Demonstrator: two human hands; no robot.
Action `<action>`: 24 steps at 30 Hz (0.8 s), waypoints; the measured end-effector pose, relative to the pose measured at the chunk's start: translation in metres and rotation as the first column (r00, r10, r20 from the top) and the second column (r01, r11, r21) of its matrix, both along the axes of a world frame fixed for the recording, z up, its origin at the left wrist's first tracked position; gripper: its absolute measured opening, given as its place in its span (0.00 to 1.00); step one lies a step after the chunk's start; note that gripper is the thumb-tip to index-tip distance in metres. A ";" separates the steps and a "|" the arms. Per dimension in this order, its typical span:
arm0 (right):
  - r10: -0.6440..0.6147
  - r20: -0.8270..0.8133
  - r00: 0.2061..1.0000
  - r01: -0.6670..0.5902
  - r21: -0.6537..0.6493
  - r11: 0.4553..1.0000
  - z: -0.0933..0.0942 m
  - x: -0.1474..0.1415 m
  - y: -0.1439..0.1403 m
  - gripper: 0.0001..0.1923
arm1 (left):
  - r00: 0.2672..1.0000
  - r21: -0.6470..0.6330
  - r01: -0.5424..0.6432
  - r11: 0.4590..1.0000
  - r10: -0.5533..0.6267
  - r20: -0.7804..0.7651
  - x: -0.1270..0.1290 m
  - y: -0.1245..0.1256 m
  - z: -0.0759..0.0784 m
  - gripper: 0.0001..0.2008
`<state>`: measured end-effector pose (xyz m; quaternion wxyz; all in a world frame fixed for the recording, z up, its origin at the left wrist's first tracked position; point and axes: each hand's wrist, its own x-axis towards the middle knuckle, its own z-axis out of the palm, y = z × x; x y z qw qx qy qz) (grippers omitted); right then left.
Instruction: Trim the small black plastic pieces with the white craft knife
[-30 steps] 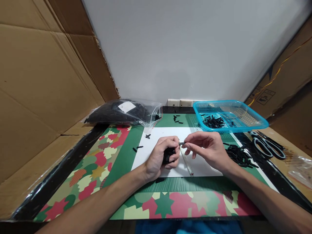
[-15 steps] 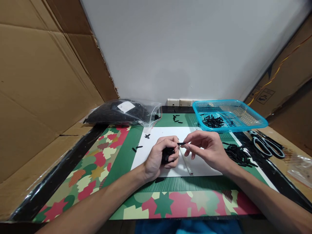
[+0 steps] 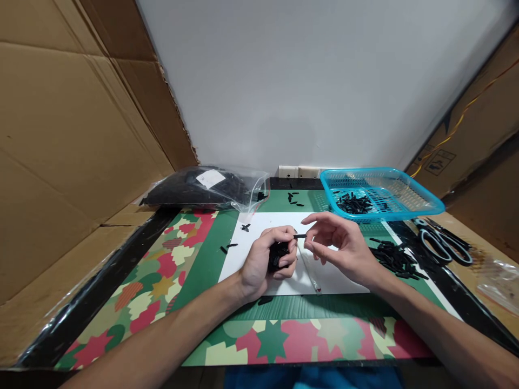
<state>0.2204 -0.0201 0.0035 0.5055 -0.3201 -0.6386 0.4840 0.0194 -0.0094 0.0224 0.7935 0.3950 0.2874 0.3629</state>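
My left hand (image 3: 272, 254) is closed around a clump of small black strips (image 3: 277, 257) above the white paper (image 3: 243, 265). From between its thumb and index finger a single black strip (image 3: 300, 236) sticks out to the right. My right hand (image 3: 338, 246) is beside that strip's free end, index finger raised and thumb apart from it; one of its fingertips is at the strip's end, and I cannot tell whether it touches. On the paper below lies a thin clear plastic sleeve (image 3: 311, 273). A loose pile of black strips (image 3: 397, 259) lies by my right wrist.
A blue plastic basket (image 3: 421, 202) holding more black strips stands at the back right. Scissors (image 3: 444, 243) lie at the right edge beside a clear plastic bag (image 3: 500, 283). A full zip bag (image 3: 194, 189) sits back left. Cardboard (image 3: 73, 135) walls the left side.
My right hand has loosened its pinch on the black strip; its index finger has lifted away from the thumb. My left hand has stayed in place.
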 end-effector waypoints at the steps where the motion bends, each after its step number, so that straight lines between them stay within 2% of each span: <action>1: 0.017 0.010 1.000 -0.017 -0.015 1.000 0.000 0.000 0.000 0.17 | 1.000 -0.010 -0.007 1.000 0.007 -0.003 0.000 0.000 0.001 0.11; 7: 0.148 0.076 0.986 -0.142 -0.080 0.987 0.003 0.000 -0.001 0.18 | 0.999 -0.017 -0.033 0.999 0.032 -0.031 0.000 0.001 0.002 0.13; 13: 0.073 0.142 0.987 -0.070 -0.032 0.997 0.000 0.003 0.001 0.14 | 0.999 -0.008 -0.024 1.000 0.023 -0.030 0.001 0.001 0.001 0.13; 24: 0.062 0.124 0.990 -0.057 -0.043 0.997 -0.003 0.000 0.002 0.14 | 0.999 0.007 -0.030 1.000 0.030 -0.044 0.000 0.002 -0.001 0.12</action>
